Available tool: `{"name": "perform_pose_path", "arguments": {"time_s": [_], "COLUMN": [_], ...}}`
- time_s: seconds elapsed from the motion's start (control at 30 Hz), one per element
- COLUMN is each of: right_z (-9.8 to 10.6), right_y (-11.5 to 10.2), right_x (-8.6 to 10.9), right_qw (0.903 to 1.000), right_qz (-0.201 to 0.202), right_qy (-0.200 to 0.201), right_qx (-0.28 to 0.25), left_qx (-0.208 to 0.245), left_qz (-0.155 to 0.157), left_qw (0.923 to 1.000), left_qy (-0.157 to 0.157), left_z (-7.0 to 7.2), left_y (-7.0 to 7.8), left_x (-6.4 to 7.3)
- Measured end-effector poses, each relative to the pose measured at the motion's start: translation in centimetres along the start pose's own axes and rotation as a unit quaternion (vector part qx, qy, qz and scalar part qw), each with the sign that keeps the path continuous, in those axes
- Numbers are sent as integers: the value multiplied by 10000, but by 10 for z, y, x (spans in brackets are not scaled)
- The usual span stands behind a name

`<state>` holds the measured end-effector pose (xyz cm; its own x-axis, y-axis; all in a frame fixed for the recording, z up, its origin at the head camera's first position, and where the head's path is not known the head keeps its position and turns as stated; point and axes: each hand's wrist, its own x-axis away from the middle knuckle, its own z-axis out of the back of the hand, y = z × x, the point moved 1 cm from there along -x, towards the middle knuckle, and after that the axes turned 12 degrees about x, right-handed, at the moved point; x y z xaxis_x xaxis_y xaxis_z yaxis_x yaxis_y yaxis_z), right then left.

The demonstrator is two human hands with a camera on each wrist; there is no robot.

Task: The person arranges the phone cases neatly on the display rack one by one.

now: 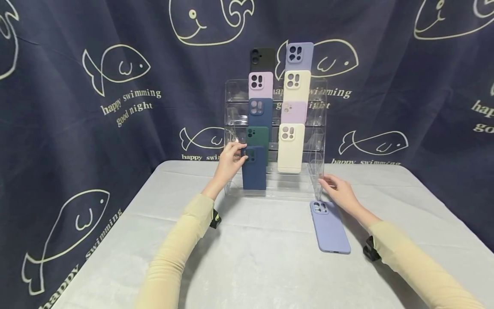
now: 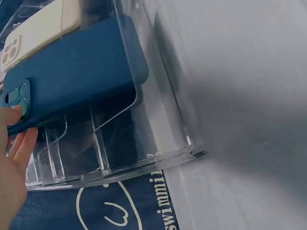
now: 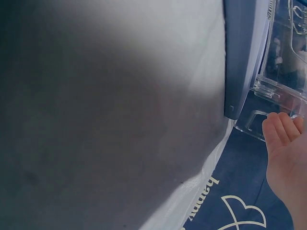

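A clear display rack holds phone cases in two stepped columns. My left hand pinches a dark blue phone case by its upper left edge, beside the camera cutout, at the front of the left column. In the left wrist view, the thumb lies on the front of this blue case and fingers pass behind its edge. My right hand grips the rack's lower right side edge, thumb and fingers meeting there. Near it, a periwinkle phone case lies on the table.
Behind the blue case are green, another dark blue, lilac and black cases. Cream, pale lilac, cream and periwinkle ones fill the right column. A navy printed curtain hangs behind the table.
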<state>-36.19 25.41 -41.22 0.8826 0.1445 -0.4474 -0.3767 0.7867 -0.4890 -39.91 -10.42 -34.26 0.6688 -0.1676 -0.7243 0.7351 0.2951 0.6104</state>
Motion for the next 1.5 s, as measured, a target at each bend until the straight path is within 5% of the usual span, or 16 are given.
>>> {"name": "perform_pose_path", "arguments": {"time_s": [0.43, 0.77, 1.07, 1.5], "right_z": [-1, 3, 1, 2], "right_y": [1, 1, 2, 1], "right_x": [0, -1, -1, -1], "right_qw": [10000, 9999, 10000, 9999], "right_qz": [-43, -84, -22, -103], "right_qy": [-51, -72, -47, -102], "right_qx": [-7, -1, -31, 28], "left_qx": [-178, 11, -72, 143], "left_qz": [69, -346, -564, -159], "left_qw": [9998, 9993, 9962, 9792], "left_qy": [-85, 106, -656, -2016], "left_z": [-3, -20, -52, -95], "left_y": [-7, 9, 22, 38], "left_x": [5, 8, 20, 25]}}
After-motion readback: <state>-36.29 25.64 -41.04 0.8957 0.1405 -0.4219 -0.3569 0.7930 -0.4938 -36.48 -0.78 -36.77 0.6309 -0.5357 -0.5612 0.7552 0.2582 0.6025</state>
